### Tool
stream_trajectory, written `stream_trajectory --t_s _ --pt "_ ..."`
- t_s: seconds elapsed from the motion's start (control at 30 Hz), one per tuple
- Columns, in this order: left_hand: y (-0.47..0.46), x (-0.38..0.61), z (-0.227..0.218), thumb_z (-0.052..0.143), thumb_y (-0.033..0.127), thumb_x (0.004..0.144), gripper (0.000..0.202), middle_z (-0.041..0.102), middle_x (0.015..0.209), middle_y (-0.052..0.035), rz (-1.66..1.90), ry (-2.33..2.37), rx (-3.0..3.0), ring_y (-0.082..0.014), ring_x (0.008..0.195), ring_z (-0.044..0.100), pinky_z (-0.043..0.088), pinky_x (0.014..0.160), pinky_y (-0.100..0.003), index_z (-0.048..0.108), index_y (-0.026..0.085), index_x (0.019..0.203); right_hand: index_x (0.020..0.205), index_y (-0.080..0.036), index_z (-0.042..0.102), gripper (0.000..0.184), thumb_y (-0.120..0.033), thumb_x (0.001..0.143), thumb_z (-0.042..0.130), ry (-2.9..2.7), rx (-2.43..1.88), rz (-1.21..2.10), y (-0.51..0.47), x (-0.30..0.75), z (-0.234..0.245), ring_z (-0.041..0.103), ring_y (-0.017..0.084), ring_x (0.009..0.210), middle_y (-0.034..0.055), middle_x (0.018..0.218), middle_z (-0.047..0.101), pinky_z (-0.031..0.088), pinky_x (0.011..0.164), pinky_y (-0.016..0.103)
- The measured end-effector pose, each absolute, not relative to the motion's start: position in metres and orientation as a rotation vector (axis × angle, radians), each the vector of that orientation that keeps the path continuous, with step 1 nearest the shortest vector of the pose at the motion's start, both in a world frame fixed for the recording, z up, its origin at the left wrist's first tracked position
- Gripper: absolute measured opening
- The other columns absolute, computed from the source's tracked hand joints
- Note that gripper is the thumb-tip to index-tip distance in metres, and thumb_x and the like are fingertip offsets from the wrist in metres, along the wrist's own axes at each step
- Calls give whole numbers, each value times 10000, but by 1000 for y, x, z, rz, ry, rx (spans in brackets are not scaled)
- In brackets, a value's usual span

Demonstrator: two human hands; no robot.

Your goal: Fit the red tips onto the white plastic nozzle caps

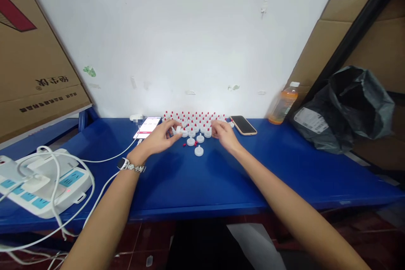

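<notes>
Rows of small white nozzle caps with red tips (196, 119) stand close together against the wall on the blue table. My left hand (161, 136) is at their left side, thumb and forefinger pinching a white nozzle cap (179, 129). At the right side of the group, my right hand (224, 134) has its fingers curled together; whatever is in them is hidden. Between the hands stand white caps without red tips, one of them a little nearer to me (199, 150). A few loose red tips (195, 143) lie beside them.
A lit phone (149, 127) lies left of the caps, a dark phone (243, 125) right of them. Farther right stand an orange drink bottle (284, 103) and a grey plastic bag (335, 114). A power strip (47, 185) with white cables occupies the left end.
</notes>
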State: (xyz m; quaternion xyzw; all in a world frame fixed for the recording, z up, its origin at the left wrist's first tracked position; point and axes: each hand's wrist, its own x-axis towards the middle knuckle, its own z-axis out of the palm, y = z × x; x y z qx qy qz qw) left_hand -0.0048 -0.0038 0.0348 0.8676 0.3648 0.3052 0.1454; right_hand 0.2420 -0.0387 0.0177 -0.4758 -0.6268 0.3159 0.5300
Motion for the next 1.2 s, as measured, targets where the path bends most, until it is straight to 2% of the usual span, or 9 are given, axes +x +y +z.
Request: stream_trajectory --t_s 0.07,0.2,0.27,0.37,0.47,0.6,0.87,1.07,1.2 --pt "4 -14 30 593 433 854 329 639 927 -41 670 1086 2431 -170 774 591 473 708 -296 615 197 1083 590 -214 359 392 -437 886 485 -1741 -1275 628 -41 248 15 345 107 538 -38 559 378 284 526 258" --pt "11 -23 21 606 447 826 342 624 800 -19 565 1140 2343 -171 719 582 450 643 -275 615 187 1049 624 -192 459 244 -283 825 563 -2009 -1376 558 -48 248 11 424 101 560 -37 592 498 312 545 241" --pt "12 -23 19 617 486 812 369 631 782 -19 544 1138 2339 -176 718 589 449 644 -276 639 186 1027 663 -183 525 172 -255 799 602 -2042 -1414 572 -48 247 8 466 102 557 -30 605 550 328 546 236" --pt "12 -20 20 628 526 797 407 677 860 -49 520 1124 2340 -194 780 621 464 699 -291 689 179 1001 743 -172 603 97 -250 788 637 -2047 -1408 590 -44 244 3 489 100 544 -28 610 579 335 538 229" --pt "10 -16 21 629 515 801 392 700 926 -63 498 1111 2339 -200 806 632 466 717 -292 720 180 983 868 -162 658 123 -268 809 634 -2006 -1334 611 -41 240 1 508 102 555 -26 636 604 358 548 222" --pt "8 -13 20 632 472 816 338 715 890 -54 452 1045 2291 -195 827 646 479 744 -282 710 186 978 1009 -157 667 206 -231 847 563 -1898 -1287 525 -44 237 7 526 111 576 -18 668 625 402 590 232" --pt "10 -7 15 617 451 826 297 691 874 -62 560 1075 2362 -181 754 635 489 709 -290 725 177 871 868 -166 675 144 -244 855 555 -1993 -1251 562 -53 234 10 532 113 597 -1 685 646 399 592 229" --pt "14 -1 5 607 455 840 328 687 779 -47 588 1050 2324 -171 709 622 470 664 -271 737 170 939 802 -161 668 145 -231 850 550 -2007 -1273 574 -53 233 12 512 108 579 -10 637 614 386 587 233" --pt "13 3 3 651 486 814 350 683 755 -38 532 992 2267 -167 706 626 465 656 -261 718 163 931 817 -161 642 81 -209 817 577 -2010 -1319 604 -53 242 16 493 105 561 -24 625 582 373 567 234"
